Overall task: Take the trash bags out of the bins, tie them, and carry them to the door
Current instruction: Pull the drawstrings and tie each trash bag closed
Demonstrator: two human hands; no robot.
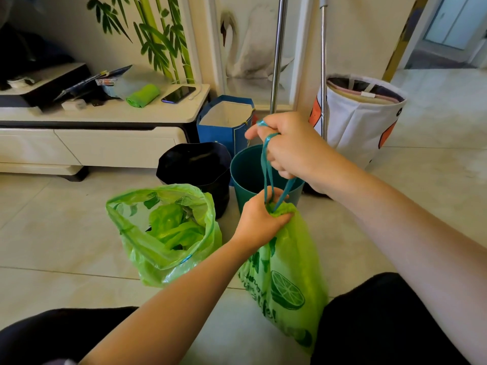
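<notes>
At centre frame, the left hand (259, 219) is clenched around the gathered neck of a green trash bag (290, 280). That bag hangs with its long axis vertical, neck up, its lower end reaching toward the floor (52, 233) between the person's knees; whether it touches the floor cannot be determined. Above it, the right hand (287, 146) is closed on the teal drawstring (266, 164), which loops over the fingers and runs down, roughly vertical and taut, into the cinched neck.

Trash bags count: two. The second green bag (163, 233) stands on the floor to the left, mouth open and facing up toward the camera, with crumpled green plastic inside; any other contents are hard to make out.

Bins count: two, side by side beyond the hands. The teal bin (247, 175) is upright and partly hidden behind the right hand and drawstring. The black bin (197, 169) stands just beside it on the left, its lower part covered by the open bag.

Behind the bins stand one blue paper bag (224, 122), two metal poles (276, 56) cut off at the top edge, and one white fabric basket (361, 119). On the low white surface (105, 114) at left lie a phone (178, 94) and a green roll (143, 95); the remaining items there are blurred.
</notes>
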